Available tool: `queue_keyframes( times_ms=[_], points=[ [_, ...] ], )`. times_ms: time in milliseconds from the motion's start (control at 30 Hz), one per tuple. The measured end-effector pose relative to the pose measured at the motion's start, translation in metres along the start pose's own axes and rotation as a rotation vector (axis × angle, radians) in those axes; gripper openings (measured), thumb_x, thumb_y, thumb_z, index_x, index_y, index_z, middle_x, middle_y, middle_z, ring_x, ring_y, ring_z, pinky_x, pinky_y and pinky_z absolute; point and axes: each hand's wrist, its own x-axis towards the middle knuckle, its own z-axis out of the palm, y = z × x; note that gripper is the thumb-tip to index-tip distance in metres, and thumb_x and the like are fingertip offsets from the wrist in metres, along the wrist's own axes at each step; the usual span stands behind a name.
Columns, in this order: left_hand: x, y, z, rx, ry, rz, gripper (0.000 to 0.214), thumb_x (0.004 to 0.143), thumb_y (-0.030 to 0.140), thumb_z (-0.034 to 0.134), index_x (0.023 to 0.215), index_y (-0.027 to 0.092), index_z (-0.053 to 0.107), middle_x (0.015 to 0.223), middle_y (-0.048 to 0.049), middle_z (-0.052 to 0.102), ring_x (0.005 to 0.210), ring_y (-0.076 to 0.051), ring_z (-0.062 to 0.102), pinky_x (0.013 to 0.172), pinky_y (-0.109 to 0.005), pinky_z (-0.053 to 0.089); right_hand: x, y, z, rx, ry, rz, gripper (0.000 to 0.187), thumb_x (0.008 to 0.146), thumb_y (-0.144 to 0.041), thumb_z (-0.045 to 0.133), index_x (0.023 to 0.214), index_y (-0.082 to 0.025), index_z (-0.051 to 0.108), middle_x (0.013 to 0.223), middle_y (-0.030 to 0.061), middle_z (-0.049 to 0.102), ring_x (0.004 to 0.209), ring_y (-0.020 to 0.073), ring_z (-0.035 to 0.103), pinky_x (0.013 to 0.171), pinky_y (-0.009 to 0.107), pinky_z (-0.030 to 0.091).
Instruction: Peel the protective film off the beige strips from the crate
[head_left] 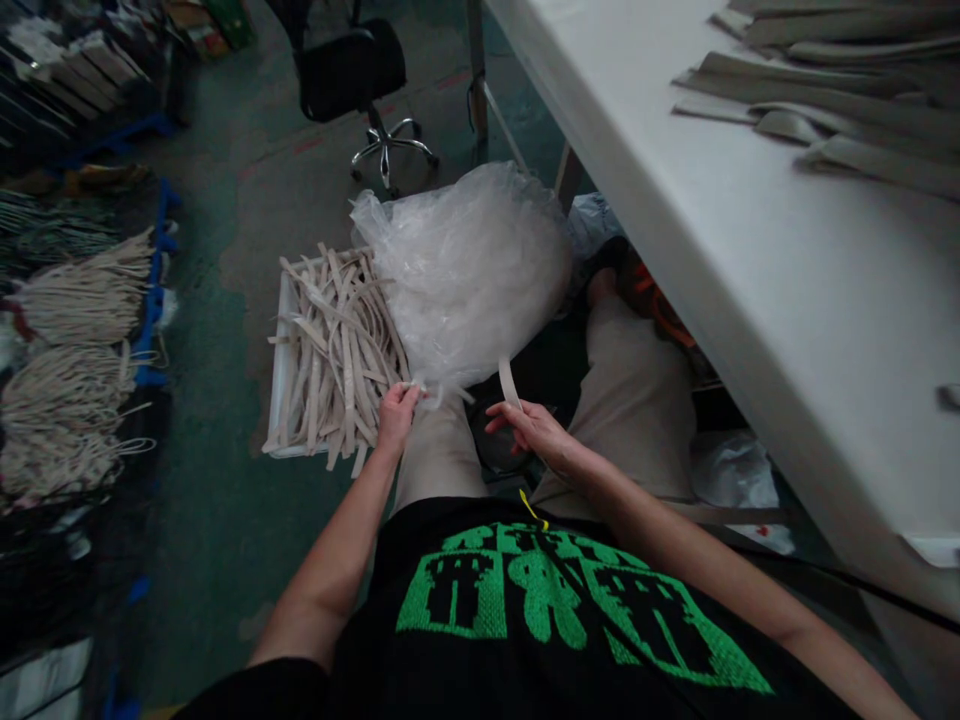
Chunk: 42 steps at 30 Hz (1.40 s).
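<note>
A large clear plastic bag (pixel 472 270), filled with pale material, rests in front of my knees. My left hand (pixel 397 415) is closed in a pinch at the bag's near left corner, on a whitish bit that looks like its edge. Between the thumb and fingers of my right hand (pixel 529 428) is a flat off-white strip (pixel 509 382), which stands up against the bag's near side. Left of the bag, a white bin (pixel 282 330) holds a heap of beige fabric strips (pixel 345 350), some hanging over its rim.
A white table (pixel 637 180) runs along my right, with grey-beige fabric pieces (pixel 832 95) on it. A black swivel chair (pixel 352 75) stands ahead. Bundled cords (pixel 71 400) lie at the left by blue pallets (pixel 156 280). Another plastic bag (pixel 735 470) sits under the table.
</note>
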Motion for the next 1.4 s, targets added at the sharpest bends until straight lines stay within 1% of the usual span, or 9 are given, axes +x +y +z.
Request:
queue_keyframes(
  times_ms=[167, 333, 433, 633, 833, 1000, 1200, 1300, 1400],
  points=[
    [-0.052, 0.022, -0.025, -0.413, -0.008, 0.011, 0.029, 0.076, 0.047, 0.069, 0.085, 0.02, 0.066, 0.06, 0.0032, 0.058, 0.056, -0.012, 0.053, 0.065, -0.026, 0.048, -0.002, -0.012, 0.002, 0.073, -0.025, 0.044, 0.032, 0.093, -0.042, 0.058, 0.106, -0.015, 0.07, 0.094, 0.008, 0.075, 0.041, 0.0032, 0.029, 0.041, 0.017, 0.044],
    [-0.083, 0.051, -0.027, -0.491, -0.154, -0.034, 0.029, 0.073, 0.046, 0.075, 0.091, 0.023, 0.074, 0.055, 0.0023, 0.057, 0.051, -0.012, 0.051, 0.05, -0.025, 0.043, -0.002, -0.02, 0.023, 0.15, -0.262, 0.114, 0.044, 0.089, -0.053, 0.063, 0.103, -0.013, 0.073, 0.105, 0.0112, 0.074, 0.041, 0.0013, 0.023, 0.041, 0.018, 0.043],
    [-0.092, 0.064, -0.022, -0.451, -0.294, -0.031, 0.028, 0.073, 0.046, 0.075, 0.09, 0.023, 0.074, 0.054, 0.0019, 0.058, 0.047, -0.011, 0.049, 0.047, -0.025, 0.041, 0.0, -0.024, 0.043, 0.186, -0.327, 0.121, 0.045, 0.084, -0.056, 0.069, 0.099, -0.014, 0.072, 0.084, 0.0043, 0.072, 0.042, 0.0019, 0.023, 0.043, 0.019, 0.044],
    [-0.093, 0.082, -0.018, -0.407, -0.389, 0.049, 0.027, 0.071, 0.043, 0.078, 0.08, 0.018, 0.07, 0.054, 0.0019, 0.059, 0.044, -0.009, 0.049, 0.046, -0.023, 0.04, 0.005, -0.056, 0.059, 0.118, -0.17, -0.016, 0.029, 0.072, -0.039, 0.078, 0.082, -0.013, 0.071, 0.057, -0.0042, 0.053, 0.048, 0.0051, 0.038, 0.045, 0.017, 0.038],
    [-0.08, 0.084, -0.018, -0.5, -0.354, 0.061, 0.048, 0.072, 0.048, 0.079, 0.106, 0.014, 0.071, 0.054, 0.0041, 0.059, 0.04, -0.006, 0.043, 0.042, -0.019, 0.032, 0.001, -0.081, 0.042, 0.002, 0.048, -0.119, 0.027, 0.078, -0.039, 0.073, 0.078, -0.013, 0.068, 0.07, -0.0006, 0.065, 0.047, 0.0036, 0.033, 0.045, 0.017, 0.038],
    [-0.065, 0.094, -0.011, -0.513, -0.389, 0.124, 0.055, 0.075, 0.048, 0.077, 0.116, 0.014, 0.069, 0.054, 0.0043, 0.058, 0.041, -0.007, 0.044, 0.041, -0.019, 0.032, -0.003, -0.07, 0.039, 0.015, -0.09, 0.023, 0.04, 0.08, -0.053, 0.075, 0.079, -0.013, 0.068, 0.075, 0.0032, 0.069, 0.043, 0.003, 0.027, 0.04, 0.019, 0.038],
    [-0.06, 0.109, 0.003, -0.32, -0.494, 0.255, 0.058, 0.079, 0.037, 0.075, 0.131, 0.015, 0.061, 0.053, 0.0069, 0.058, 0.041, -0.008, 0.047, 0.043, -0.019, 0.036, 0.007, -0.067, 0.046, 0.181, 0.027, -0.039, 0.034, 0.072, -0.042, 0.083, 0.081, -0.015, 0.065, 0.06, -0.0038, 0.059, 0.047, 0.0058, 0.044, 0.045, 0.018, 0.041],
    [-0.061, 0.104, 0.004, -0.336, -0.518, 0.192, 0.068, 0.078, 0.037, 0.074, 0.139, 0.015, 0.053, 0.055, 0.0074, 0.059, 0.04, -0.007, 0.047, 0.043, -0.018, 0.035, 0.014, -0.076, 0.035, 0.137, 0.095, -0.075, 0.028, 0.072, -0.036, 0.081, 0.075, -0.013, 0.065, 0.064, -0.0022, 0.062, 0.051, 0.0062, 0.048, 0.047, 0.018, 0.041],
    [-0.063, 0.093, -0.002, -0.421, -0.546, 0.085, 0.068, 0.076, 0.042, 0.075, 0.135, 0.014, 0.056, 0.057, 0.0055, 0.061, 0.041, -0.006, 0.046, 0.042, -0.017, 0.033, 0.02, -0.088, 0.015, 0.108, 0.215, -0.097, 0.024, 0.081, -0.034, 0.075, 0.074, -0.013, 0.066, 0.054, -0.0049, 0.053, 0.045, 0.0042, 0.035, 0.045, 0.017, 0.039]
  ],
)
